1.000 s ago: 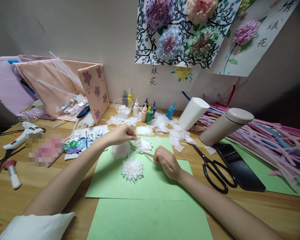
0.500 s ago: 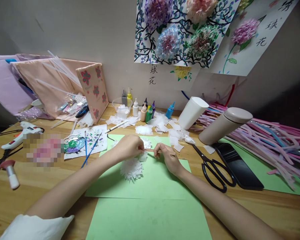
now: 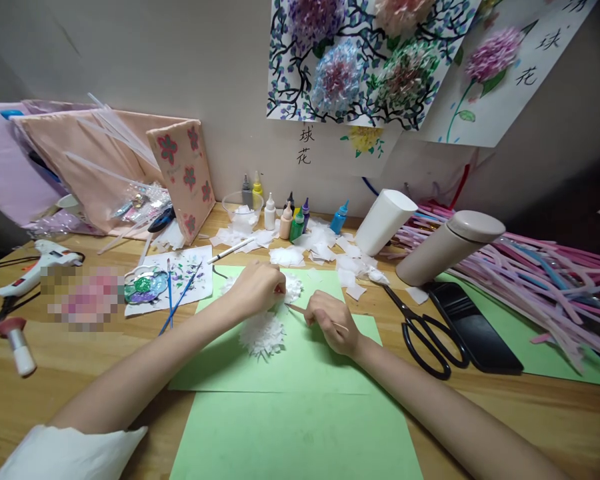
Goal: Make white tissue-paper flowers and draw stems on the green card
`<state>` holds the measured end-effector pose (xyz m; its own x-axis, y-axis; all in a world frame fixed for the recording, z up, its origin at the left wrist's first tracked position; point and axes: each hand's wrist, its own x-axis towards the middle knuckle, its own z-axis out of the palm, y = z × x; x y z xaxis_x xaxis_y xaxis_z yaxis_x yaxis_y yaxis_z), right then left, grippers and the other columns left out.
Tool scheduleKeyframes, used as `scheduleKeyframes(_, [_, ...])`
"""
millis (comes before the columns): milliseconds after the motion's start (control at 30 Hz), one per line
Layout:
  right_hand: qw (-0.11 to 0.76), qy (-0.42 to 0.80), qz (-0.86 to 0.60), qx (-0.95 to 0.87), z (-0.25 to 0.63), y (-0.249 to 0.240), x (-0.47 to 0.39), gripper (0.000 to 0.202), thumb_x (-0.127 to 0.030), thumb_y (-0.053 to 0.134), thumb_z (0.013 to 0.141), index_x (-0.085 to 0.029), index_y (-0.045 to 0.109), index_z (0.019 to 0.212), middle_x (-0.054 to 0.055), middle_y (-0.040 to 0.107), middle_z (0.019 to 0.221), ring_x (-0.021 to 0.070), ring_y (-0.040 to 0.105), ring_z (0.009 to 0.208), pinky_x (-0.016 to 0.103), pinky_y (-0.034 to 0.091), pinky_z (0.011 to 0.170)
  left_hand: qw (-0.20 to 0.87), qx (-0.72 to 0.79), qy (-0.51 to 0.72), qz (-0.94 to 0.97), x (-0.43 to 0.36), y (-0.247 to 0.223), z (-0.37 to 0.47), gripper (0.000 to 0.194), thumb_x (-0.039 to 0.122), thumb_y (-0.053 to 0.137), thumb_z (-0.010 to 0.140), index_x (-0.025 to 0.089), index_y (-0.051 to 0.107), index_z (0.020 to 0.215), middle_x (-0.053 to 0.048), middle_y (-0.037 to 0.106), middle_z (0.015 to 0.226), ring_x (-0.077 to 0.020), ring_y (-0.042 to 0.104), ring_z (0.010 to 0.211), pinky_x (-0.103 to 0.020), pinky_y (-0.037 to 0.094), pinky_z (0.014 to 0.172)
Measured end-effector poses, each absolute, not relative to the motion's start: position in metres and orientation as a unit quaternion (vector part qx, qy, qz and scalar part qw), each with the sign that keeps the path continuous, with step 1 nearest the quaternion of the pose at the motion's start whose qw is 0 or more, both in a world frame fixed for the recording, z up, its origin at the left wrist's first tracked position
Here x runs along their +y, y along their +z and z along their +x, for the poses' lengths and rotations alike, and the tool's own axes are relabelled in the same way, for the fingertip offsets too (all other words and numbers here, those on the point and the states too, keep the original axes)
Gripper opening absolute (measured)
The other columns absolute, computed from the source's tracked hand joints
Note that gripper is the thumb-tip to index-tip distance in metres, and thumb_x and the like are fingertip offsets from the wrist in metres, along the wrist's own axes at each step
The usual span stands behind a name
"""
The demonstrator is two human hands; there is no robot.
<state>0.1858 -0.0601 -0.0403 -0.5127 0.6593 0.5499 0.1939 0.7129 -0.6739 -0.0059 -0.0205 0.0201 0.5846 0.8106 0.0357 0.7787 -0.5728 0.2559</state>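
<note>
My left hand (image 3: 263, 290) is closed, its fingertips pinched together just beyond a white fringed paper flower (image 3: 263, 333) on the green sheet (image 3: 305, 433). What those fingertips hold is hidden. In my closed right hand (image 3: 333, 323) is a thin wooden stick (image 3: 297, 309). Its tip points left, close to the left fingertips, and its other end sticks out past the right palm. Behind my left hand, more white fringed paper (image 3: 293, 288) shows in part.
Loose white paper squares (image 3: 323, 250) lie around the small paint bottles (image 3: 297, 227) at the back. To the right are black scissors (image 3: 433, 340), a phone (image 3: 473, 327) and a tilted-looking tumbler (image 3: 447, 247). A glue gun (image 3: 43, 267) and paintbrushes (image 3: 180, 300) lie left.
The white paper square that hung below my left fingers no longer shows there. My right hand has moved slightly down and turned, and more of the stick is visible.
</note>
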Motion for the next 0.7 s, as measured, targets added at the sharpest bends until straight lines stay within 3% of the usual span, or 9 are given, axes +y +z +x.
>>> scheduleKeyframes(367, [0.400, 0.269, -0.282, -0.830, 0.184, -0.040, -0.059, 0.038, -0.028, 0.020, 0.095, -0.020, 0.046, 0.068, 0.003, 0.048, 0.063, 0.0164, 0.042, 0.063, 0.033, 0.036, 0.064, 0.123, 0.461, 0.102, 0.873, -0.014, 0.027, -0.016, 0.011, 0.022, 0.057, 0.073, 0.018, 0.066, 0.076, -0.004, 0.064, 0.081, -0.0178, 0.056, 0.076, -0.027, 0.039, 0.065])
scheduleKeyframes(700, [0.381, 0.290, -0.329, -0.814, 0.175, -0.039, -0.058, 0.037, -0.027, 0.021, 0.095, -0.020, 0.036, 0.062, 0.000, 0.040, 0.058, 0.0145, 0.038, 0.056, 0.029, 0.034, 0.057, 0.128, 0.520, 0.087, 0.840, 0.010, 0.000, -0.034, 0.014, 0.016, 0.052, 0.071, 0.017, 0.066, 0.073, -0.004, 0.067, 0.077, -0.0181, 0.059, 0.073, -0.027, 0.039, 0.065])
